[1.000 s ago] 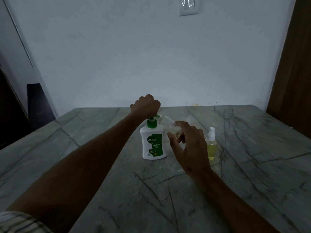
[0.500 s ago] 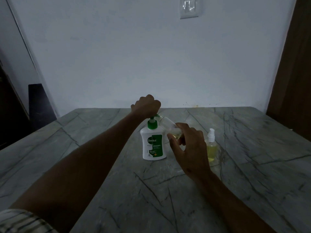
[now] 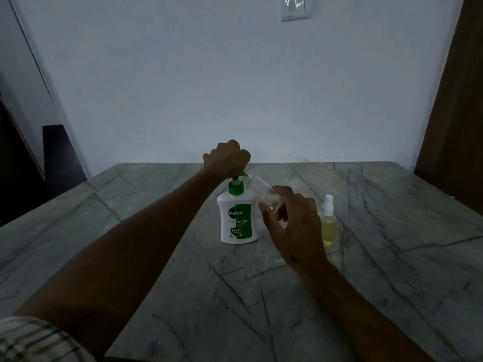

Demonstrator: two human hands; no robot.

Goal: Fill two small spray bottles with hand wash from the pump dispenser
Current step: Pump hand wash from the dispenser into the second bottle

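A white and green pump dispenser [image 3: 236,220] stands upright in the middle of the grey marble table [image 3: 392,257]. My left hand [image 3: 228,158] sits curled over its green pump head, pressing on it. My right hand [image 3: 292,226] holds a small clear spray bottle [image 3: 261,190] without a cap, tilted with its mouth up against the pump nozzle. A little yellowish liquid shows at the bottle's lower end. A second small spray bottle [image 3: 328,226], capped with a white sprayer and filled with yellow liquid, stands upright just right of my right hand.
A white wall with a switch plate [image 3: 295,7] rises right behind the table's far edge. A dark wooden door or panel [image 3: 457,113] borders the right side, and a dark object [image 3: 62,155] stands on the floor at the left.
Both hands keep their hold on the pump and the tilted bottle. The pump head sits about where it was. Only the camera has shifted slightly.
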